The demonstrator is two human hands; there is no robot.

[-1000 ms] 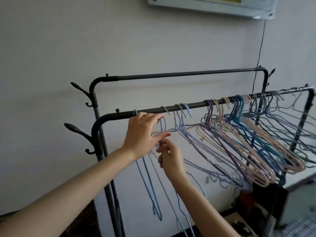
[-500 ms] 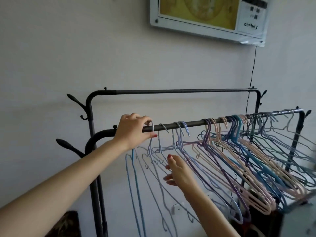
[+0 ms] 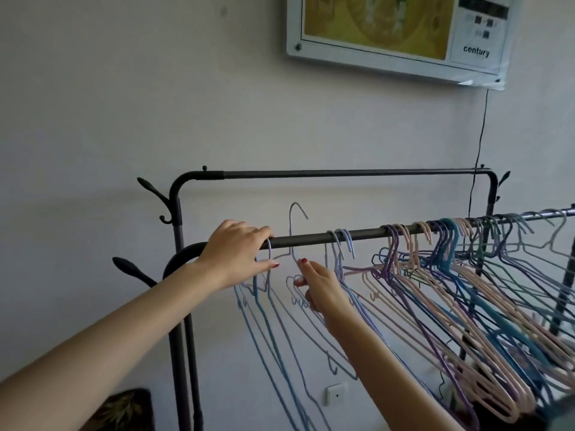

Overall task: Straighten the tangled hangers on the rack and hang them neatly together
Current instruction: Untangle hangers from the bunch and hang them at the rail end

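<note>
A black clothes rack has a near rail [image 3: 367, 234] carrying several thin hangers. My left hand [image 3: 236, 253] rests over the rail's left end, fingers on the hooks of blue hangers [image 3: 258, 309] that dangle below it. My right hand [image 3: 320, 286] pinches the neck of a lilac wire hanger [image 3: 292, 225]; its hook stands above the rail, off it. Two lilac hooks [image 3: 342, 241] sit on the rail just right of that. Further right hangs a tangled bunch of pink, purple and blue hangers [image 3: 451, 293], crossing one another.
The rack's higher back rail [image 3: 342, 173] carries nothing. Curved pegs [image 3: 130, 265] stick out from the left post. A framed picture [image 3: 395, 32] hangs on the wall, with a black cord [image 3: 477, 150] running down from it. A wall socket [image 3: 336, 394] sits low behind the hangers.
My right hand closed on the lilac hanger and raised it, so its hook now stands above the rail. My left hand stayed on the rail's left end. The view tilted upward.
</note>
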